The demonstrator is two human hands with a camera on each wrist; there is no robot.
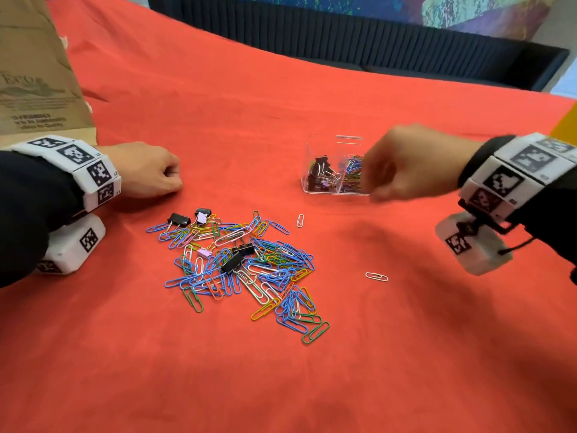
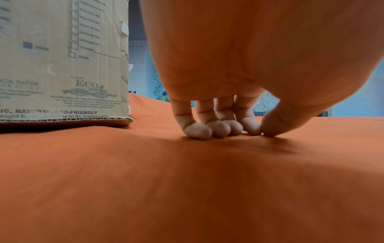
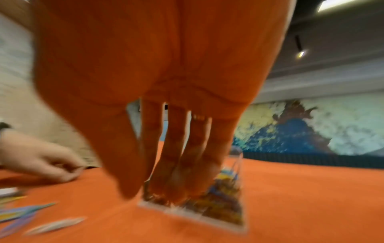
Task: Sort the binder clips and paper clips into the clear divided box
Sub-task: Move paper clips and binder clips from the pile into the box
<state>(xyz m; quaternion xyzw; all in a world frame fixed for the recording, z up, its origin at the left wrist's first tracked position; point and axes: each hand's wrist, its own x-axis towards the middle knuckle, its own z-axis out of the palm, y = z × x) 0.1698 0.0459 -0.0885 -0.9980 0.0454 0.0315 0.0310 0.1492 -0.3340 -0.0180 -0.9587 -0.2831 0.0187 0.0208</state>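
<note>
Clear box sits at two o'clock from the pile, binder clips in its left cell, paper clips in its right. Most work remains, I judge: dozens lie unsorted. Right hand hovers at the box, fingers straight, empty; left hand rests at ten o'clock, loosely curled, empty.

left grip is down on the red cloth-covered worktop, knuckles up, fingers loosely curled under. all four fingertips and the thumb touch the cloth, thumb against the index tip, nothing seen in it. the left forearm, in a dark sleeve, lies low at the left. right grip hangs in the air, blurred, palm down, fingers fairly straight and pointing downward, thumb set apart, forearm reaching in from the right.
</note>
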